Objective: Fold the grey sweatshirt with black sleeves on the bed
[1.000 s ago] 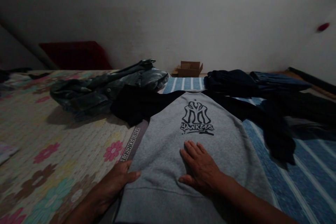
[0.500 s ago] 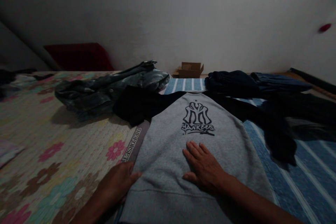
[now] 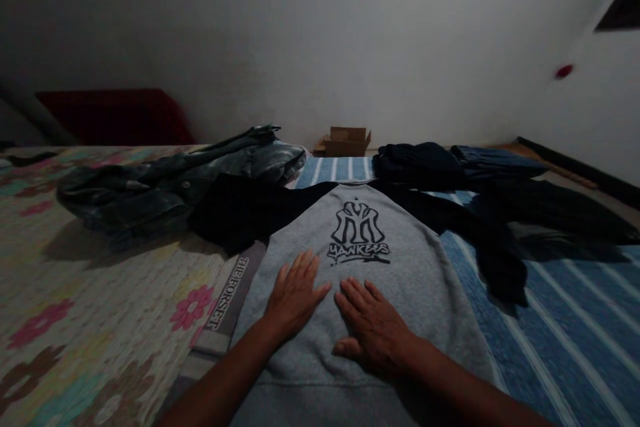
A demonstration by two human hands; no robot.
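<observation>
A grey sweatshirt with dark sleeves and a black Yankees logo lies spread flat on the bed in front of me. My left hand rests flat on its chest, fingers stretched out, just below and left of the logo. My right hand lies flat beside it, fingers apart, below the logo. Neither hand holds anything.
A crumpled denim jacket lies at the back left on a floral cover. Dark folded clothes sit at the back right on a blue striped sheet. A small cardboard box stands by the white wall.
My left hand has left the sweatshirt's left edge and moved onto its chest beside the right hand. The view has shifted slightly to the right.
</observation>
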